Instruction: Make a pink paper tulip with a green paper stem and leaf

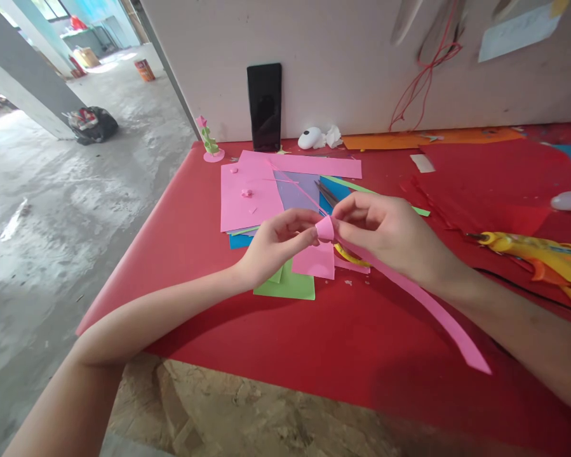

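While both pinch it, left hand [278, 244], right hand [385, 231], clamped on pink paper strip [409, 295]

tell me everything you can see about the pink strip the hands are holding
The pink strip is a long, narrow band that looks like craft foam or thick paper. One end is curled into a small roll, pinched between the fingertips of the left hand and the right hand. The rest trails down and to the right over the red table cover, curving gently and ending in a slanted cut.
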Available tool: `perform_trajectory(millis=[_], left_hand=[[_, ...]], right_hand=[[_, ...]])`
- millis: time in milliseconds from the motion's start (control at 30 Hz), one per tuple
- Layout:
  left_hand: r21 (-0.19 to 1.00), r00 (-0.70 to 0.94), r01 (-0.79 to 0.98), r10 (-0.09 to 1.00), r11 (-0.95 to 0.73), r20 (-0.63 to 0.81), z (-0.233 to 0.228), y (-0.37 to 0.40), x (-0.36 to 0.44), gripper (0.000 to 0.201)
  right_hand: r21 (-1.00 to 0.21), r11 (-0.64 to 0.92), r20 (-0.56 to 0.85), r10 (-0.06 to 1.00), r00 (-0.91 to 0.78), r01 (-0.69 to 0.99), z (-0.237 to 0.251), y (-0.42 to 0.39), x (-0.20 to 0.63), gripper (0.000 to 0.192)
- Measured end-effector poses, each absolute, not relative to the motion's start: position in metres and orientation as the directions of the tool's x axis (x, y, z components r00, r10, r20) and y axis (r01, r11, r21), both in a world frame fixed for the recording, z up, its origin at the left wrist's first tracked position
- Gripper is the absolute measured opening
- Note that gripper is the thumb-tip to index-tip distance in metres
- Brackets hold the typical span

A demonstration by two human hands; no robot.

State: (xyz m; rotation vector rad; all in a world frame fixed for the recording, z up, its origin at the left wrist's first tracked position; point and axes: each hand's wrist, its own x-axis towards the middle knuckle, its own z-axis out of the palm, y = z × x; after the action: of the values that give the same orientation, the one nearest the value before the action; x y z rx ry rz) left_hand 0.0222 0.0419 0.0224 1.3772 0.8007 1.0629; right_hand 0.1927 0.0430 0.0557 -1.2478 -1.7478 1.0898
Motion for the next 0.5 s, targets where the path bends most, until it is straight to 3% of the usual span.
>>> perform_trajectory(millis=[200,367,500], left_hand=[[0.997,0.343,-0.069,0.937,-0.044,0.065,0.0214,0.0427,0.0240,0.009],[0.997,0.399,-0.072,0.917,0.021,0.009,0.0224,0.0427,0.0244,0.022],[0.992,0.333,-0.128,0.942,0.007,0.036,0.0279,0.0436,0.0227,0.026]], right_hand=[[-0.908,0.176,0.050,0.947,-0.318,0.381,0.0551,0.0436,0.1934,0.023],[-0.885,0.195,0.018,0.922,-0.387,0.423,0.0542,0.0452,0.1968,0.024],[-0.900,0.149,-0.050,0.899,-0.436,0.411,0.0592,0.0448,0.2002,0.027]])
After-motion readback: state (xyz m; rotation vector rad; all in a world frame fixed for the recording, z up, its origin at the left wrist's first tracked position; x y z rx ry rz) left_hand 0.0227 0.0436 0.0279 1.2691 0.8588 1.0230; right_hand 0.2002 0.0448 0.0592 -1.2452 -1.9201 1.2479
